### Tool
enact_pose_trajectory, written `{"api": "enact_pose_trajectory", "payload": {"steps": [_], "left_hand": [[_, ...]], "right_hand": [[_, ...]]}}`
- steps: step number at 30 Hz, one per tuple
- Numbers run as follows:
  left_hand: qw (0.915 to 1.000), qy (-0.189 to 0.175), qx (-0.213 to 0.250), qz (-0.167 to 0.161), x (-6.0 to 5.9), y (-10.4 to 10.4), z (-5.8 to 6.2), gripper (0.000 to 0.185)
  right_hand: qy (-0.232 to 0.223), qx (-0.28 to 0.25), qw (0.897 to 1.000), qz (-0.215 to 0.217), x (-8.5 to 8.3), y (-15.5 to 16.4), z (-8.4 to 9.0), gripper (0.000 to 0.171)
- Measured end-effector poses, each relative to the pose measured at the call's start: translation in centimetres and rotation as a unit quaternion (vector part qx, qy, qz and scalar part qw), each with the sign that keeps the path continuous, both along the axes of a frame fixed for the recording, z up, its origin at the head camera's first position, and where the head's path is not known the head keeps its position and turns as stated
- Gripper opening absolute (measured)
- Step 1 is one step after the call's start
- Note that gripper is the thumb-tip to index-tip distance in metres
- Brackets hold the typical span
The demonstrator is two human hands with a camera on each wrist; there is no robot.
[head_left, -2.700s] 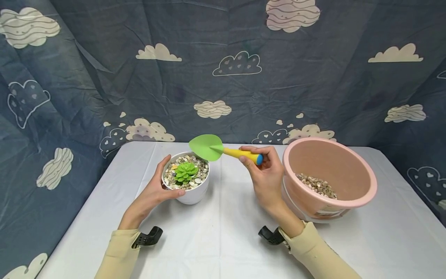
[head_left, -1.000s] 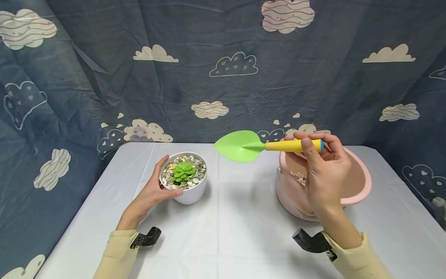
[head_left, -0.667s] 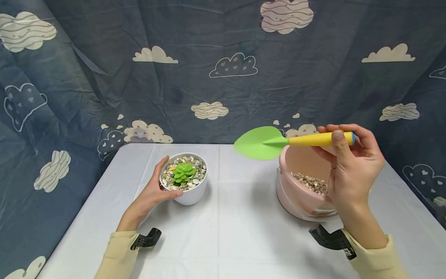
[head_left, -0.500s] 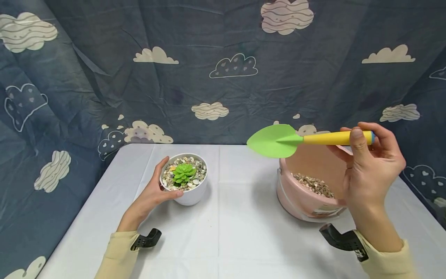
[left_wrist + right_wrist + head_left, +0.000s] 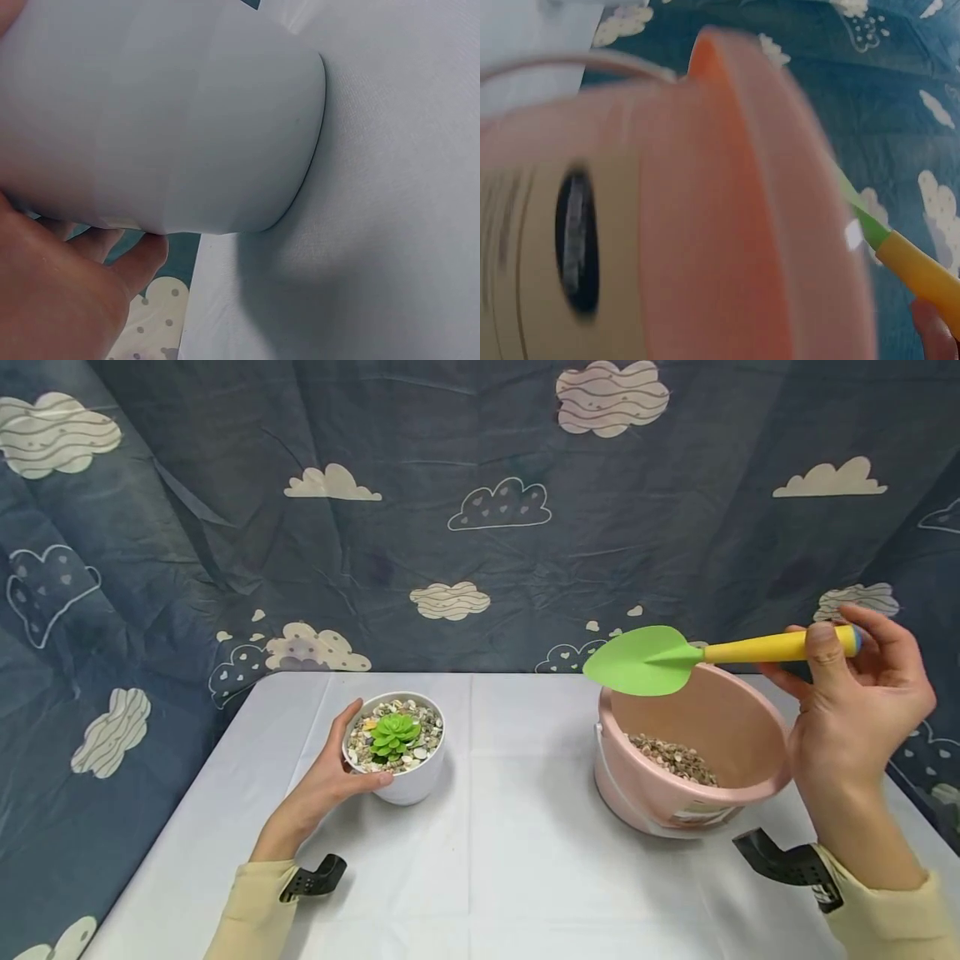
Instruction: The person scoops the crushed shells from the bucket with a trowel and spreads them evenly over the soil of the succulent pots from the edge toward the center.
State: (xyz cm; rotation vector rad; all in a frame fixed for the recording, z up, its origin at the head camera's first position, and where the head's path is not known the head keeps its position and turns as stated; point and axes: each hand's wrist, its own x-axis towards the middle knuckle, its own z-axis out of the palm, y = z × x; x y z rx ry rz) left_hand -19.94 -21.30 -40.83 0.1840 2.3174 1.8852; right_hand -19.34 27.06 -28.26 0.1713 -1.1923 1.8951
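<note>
My left hand (image 5: 326,781) grips a white pot (image 5: 416,781) from its left side, thumb across the near rim, fingers behind. The pot stands upright on the table, as the left wrist view also shows. Inside it, a green succulent (image 5: 395,735) sits among small pebbles (image 5: 423,714). My right hand (image 5: 862,702) pinches the yellow handle of a toy trowel (image 5: 645,660) near its blue end. Its green blade points left, above the far left rim of a pink bucket (image 5: 652,793). Brown gravel (image 5: 675,758) lies in the bucket. No load is visible on the blade.
A white cloth covers the table (image 5: 517,860). Behind it hangs a dark blue curtain (image 5: 480,560) with cloud prints. The bucket's pale handle (image 5: 615,777) hangs down its outer side. Each wrist wears a black camera mount (image 5: 783,857).
My right hand has carried the trowel rightwards and slightly up, from over the white pot to over the bucket. The left hand still holds the pot in place.
</note>
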Motion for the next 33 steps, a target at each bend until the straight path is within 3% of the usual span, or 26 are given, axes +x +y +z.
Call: {"api": "enact_pose_trajectory", "payload": {"steps": [4,10,24,29,33], "left_hand": [[0.9999,-0.007,-0.008,0.003,0.1,0.0,0.1,0.113],[0.9998,-0.015,-0.011,0.003,0.2,0.2,0.1,0.113],[0.9999,-0.004,-0.011,0.000,0.2,0.2,0.5,0.112],[1.0000,-0.008,-0.004,0.000,0.2,0.2,0.4,0.112],[0.9999,-0.011,-0.002,0.000,0.3,0.1,0.4,0.112]], "right_hand": [[-0.015,-0.003,1.000,-0.026,-0.6,1.3,-0.2,0.054],[-0.039,-0.017,0.999,-0.028,-1.0,3.2,-0.3,0.054],[-0.052,0.138,0.989,-0.002,-2.3,5.2,-2.0,0.040],[-0.097,0.238,0.966,0.012,-2.7,5.1,-2.9,0.038],[-0.163,0.349,0.923,0.021,-2.8,5.0,-3.6,0.036]]}}
